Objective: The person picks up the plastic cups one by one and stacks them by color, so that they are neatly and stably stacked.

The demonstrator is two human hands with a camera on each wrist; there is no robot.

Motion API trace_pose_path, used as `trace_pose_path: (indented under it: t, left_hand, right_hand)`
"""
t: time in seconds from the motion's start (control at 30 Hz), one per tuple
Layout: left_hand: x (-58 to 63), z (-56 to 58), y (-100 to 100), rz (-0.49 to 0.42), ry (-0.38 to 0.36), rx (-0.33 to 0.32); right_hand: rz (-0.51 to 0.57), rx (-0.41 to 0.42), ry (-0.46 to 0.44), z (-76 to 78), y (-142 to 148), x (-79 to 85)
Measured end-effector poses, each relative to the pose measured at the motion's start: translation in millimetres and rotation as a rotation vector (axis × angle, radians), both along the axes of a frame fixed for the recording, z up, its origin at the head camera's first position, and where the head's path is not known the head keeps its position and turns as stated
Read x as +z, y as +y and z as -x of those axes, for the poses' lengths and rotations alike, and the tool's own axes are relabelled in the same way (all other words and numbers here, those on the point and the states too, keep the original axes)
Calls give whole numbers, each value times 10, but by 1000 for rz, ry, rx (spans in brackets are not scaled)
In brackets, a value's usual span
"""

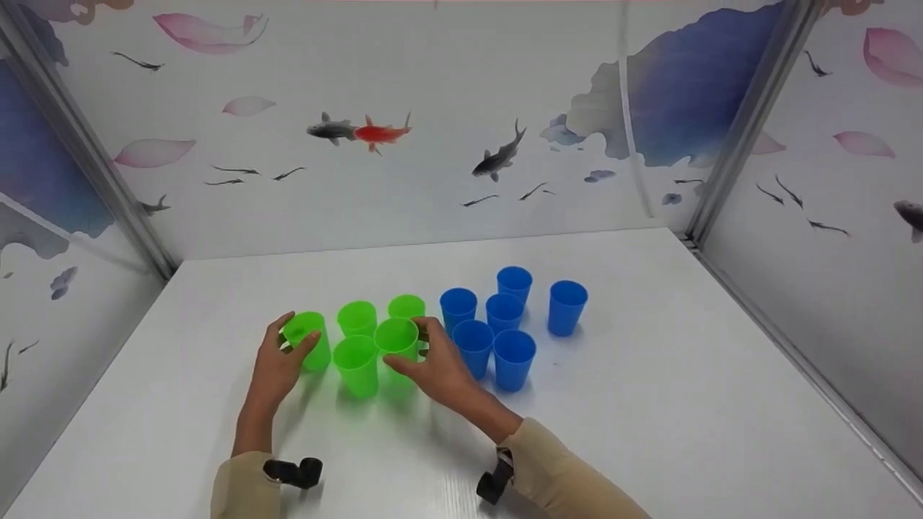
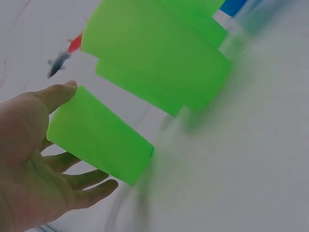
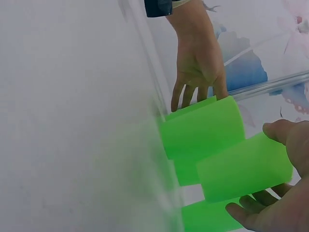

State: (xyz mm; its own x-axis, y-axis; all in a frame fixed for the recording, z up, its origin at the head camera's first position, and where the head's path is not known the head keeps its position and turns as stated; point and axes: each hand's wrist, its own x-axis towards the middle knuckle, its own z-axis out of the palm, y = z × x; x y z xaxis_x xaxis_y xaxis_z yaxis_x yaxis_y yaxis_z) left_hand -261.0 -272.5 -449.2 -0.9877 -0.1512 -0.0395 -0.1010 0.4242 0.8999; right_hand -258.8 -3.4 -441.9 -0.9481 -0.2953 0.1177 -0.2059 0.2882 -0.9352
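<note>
Several green plastic cups stand upright on the left of the group. My left hand holds the leftmost green cup, its thumb at the rim and its fingers round the far side. That cup's base is at the table. My right hand grips another green cup between thumb and fingers; its base looks slightly raised off the table in the right wrist view. Close between the hands stands a front green cup, with a back green cup and one more green cup behind.
Several blue cups stand just right of my right hand, among them a front blue cup and a separate blue cup at the far right. The white table meets printed wall panels at its back and sides.
</note>
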Motion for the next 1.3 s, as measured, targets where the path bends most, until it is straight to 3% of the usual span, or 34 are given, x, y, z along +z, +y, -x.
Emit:
trace_pose_path:
  t: [0.33,0.7,1.03,1.3]
  left_hand:
    - [-3,35,-54,1,2,-16]
    - [7,10,-115,-21,7,-37]
    - [22,26,-111,-17,-6,-37]
    - [-22,56,-72,-19,-13,-35]
  right_hand:
    - [30,20,91,-94,-15,193]
    - [74,13,159,-77,-65,354]
    - [60,36,195,85,-237,660]
    - [73,70,120,289,-428,750]
